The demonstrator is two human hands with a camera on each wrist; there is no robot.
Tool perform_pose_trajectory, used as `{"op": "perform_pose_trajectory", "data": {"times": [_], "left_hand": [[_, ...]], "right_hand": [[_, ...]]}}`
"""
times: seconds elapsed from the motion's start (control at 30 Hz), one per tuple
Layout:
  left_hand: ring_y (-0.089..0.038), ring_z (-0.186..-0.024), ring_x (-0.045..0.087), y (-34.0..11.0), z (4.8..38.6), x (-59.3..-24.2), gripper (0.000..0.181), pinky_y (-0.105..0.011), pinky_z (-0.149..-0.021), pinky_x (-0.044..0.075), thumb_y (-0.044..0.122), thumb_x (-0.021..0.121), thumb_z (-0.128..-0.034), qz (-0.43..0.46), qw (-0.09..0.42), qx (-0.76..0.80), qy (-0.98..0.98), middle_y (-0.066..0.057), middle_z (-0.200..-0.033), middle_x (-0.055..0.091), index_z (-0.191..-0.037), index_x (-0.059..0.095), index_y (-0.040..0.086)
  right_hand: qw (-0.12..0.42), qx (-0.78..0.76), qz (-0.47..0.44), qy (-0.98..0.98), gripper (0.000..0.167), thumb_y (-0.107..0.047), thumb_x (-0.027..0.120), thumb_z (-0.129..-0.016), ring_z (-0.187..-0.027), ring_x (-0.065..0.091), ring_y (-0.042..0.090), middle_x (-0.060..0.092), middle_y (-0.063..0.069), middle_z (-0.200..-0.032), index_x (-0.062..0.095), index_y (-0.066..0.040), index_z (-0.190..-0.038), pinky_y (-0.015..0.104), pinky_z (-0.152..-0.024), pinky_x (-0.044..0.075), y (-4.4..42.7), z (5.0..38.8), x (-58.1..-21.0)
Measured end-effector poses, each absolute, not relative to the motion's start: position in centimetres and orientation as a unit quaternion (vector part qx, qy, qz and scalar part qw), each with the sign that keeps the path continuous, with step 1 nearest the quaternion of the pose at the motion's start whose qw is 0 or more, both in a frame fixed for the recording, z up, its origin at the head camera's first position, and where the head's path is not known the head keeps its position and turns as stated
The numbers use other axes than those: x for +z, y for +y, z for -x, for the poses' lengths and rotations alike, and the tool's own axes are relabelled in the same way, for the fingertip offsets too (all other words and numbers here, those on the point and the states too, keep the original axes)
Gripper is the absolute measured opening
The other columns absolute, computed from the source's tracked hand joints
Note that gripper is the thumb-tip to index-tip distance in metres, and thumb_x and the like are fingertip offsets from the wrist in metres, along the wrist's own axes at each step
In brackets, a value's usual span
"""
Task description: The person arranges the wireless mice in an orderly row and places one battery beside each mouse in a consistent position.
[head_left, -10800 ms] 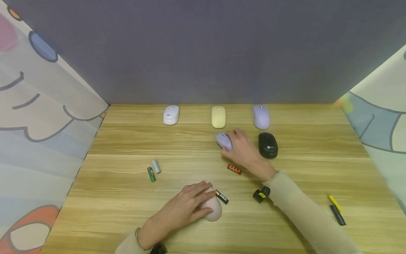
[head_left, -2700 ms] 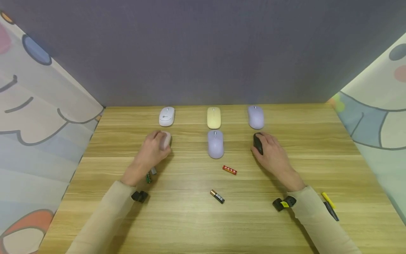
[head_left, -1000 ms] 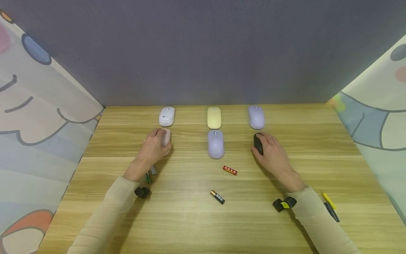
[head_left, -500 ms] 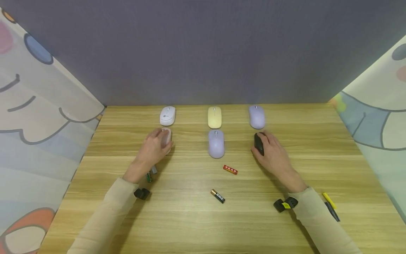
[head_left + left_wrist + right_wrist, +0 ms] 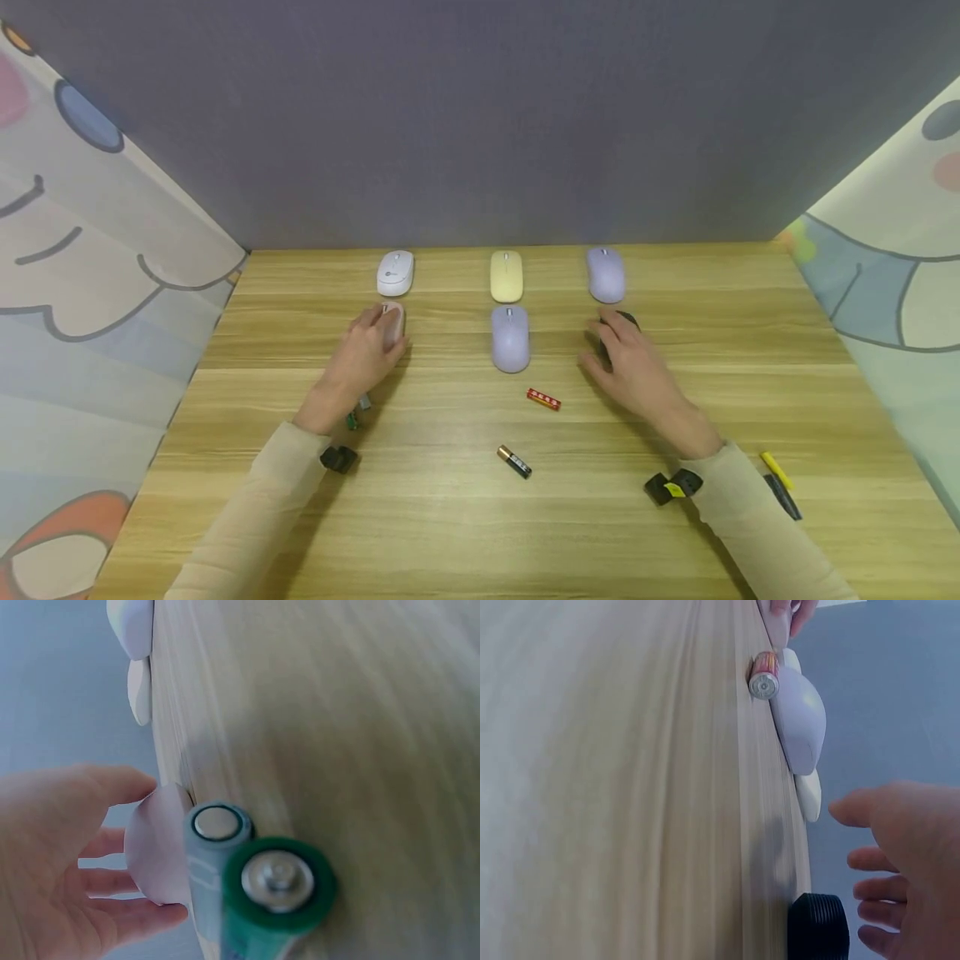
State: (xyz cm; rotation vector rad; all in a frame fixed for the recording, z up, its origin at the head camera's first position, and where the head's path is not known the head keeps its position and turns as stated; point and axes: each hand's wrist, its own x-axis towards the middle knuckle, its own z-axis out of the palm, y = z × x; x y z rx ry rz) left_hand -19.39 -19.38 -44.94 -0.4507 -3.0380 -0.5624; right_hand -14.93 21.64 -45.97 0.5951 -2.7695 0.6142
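My left hand grips a pale pink computer mouse on the wooden table, thumb on one side and fingers on the other, as the left wrist view shows. The palm hides part of it. My right hand hovers over a black mouse, fingers spread and apart from it in the right wrist view. In the head view that hand covers most of the black mouse. Between the hands lies a lavender mouse. Behind stand a white mouse, a yellow mouse and another lavender mouse.
A green battery and a grey battery lie by my left wrist. Nearer the middle are a red battery and a black-and-copper battery. A yellow stick-like piece and a black one lie right. A grey panel borders the back.
The pink mouse has moved from the front to behind-left, below the white one. A lavender mouse now sits below the yellow one. Most recently my right hand has let go of the black mouse.
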Motion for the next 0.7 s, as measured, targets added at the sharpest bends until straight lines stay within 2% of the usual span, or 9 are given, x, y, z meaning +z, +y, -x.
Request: {"op": "perform_pose_trajectory", "data": {"times": [0.23,0.43,0.7], "left_hand": [[-0.061,-0.125,0.053,-19.4,19.4,-44.8,0.055,-0.065,-0.094,0.056,0.019,0.069,-0.0991,0.152,0.008,-0.175,-0.973,-0.042,-0.144,0.047,-0.144,0.052,-0.008],[-0.062,-0.126,0.052,-19.4,19.4,-44.4,0.056,-0.067,-0.096,0.054,0.021,0.069,-0.0997,0.149,-0.005,-0.159,-0.976,-0.043,-0.144,0.046,-0.144,0.051,-0.008],[-0.062,-0.124,0.054,-19.2,19.3,-44.2,0.057,-0.065,-0.095,0.055,0.023,0.067,-0.1012,0.155,-0.013,-0.133,-0.979,-0.043,-0.144,0.046,-0.145,0.049,-0.008]], "right_hand": [[0.087,0.207,-0.226,-0.948,0.045,-0.021,0.073,-0.096,-0.137,0.049,0.048,0.051,0.029,-0.148,0.062,0.003,-0.133,0.064,-0.114,0.041,20.8,14.7,-45.8],[0.066,0.203,-0.247,-0.945,0.047,-0.025,0.071,-0.098,-0.137,0.05,0.045,0.051,0.026,-0.15,0.061,0.002,-0.135,0.061,-0.117,0.04,20.0,14.2,-45.7],[0.088,0.208,-0.298,-0.928,0.044,-0.022,0.075,-0.095,-0.123,0.061,0.036,0.065,0.02,-0.131,0.064,0.002,-0.13,0.051,-0.109,0.051,19.1,13.8,-45.8]]}}
